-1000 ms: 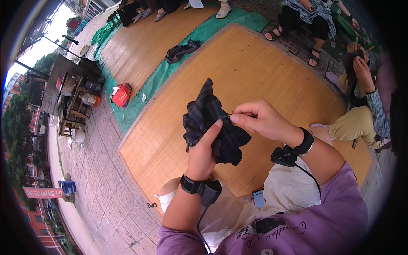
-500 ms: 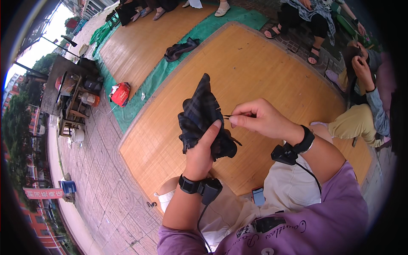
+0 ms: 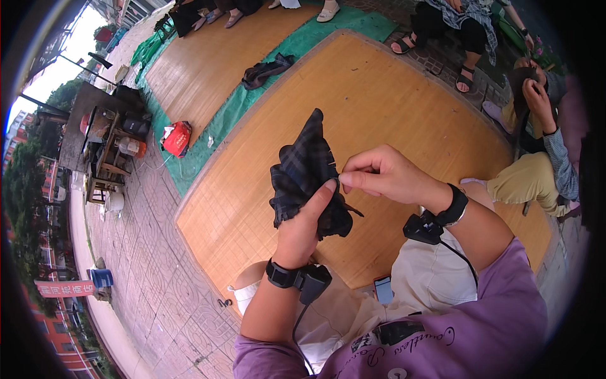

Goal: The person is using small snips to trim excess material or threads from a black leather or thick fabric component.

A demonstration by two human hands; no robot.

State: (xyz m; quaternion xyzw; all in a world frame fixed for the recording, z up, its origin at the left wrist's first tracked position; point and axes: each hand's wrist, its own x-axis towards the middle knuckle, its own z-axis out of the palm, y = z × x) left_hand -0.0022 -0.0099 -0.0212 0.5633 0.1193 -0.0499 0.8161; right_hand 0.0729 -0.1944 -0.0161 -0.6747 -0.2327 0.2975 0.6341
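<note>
A crumpled piece of dark plaid cloth (image 3: 305, 165) is gripped in my left hand (image 3: 300, 232), thumb pressed on top. Small notches and loose strips run along the cloth's right edge, and a thin dark strip (image 3: 353, 210) sticks out low on that side. Close to this edge, beside my left thumb tip, my right hand (image 3: 386, 174) is closed in a pinch. Whatever lies between those fingertips is too small to make out.
Beneath my hands spreads a tan woven mat (image 3: 416, 132). Another dark cloth (image 3: 267, 71) and a red bag (image 3: 176, 139) lie on green sheeting (image 3: 214, 142) beyond. A phone (image 3: 383, 289) rests by my lap. People sit at the right and far side; a cluttered wooden stand (image 3: 104, 148) is left.
My right fingertips have come up close to the cloth's edge; the dark strip seen between them earlier no longer shows. The cloth has shifted slightly right in my left hand.
</note>
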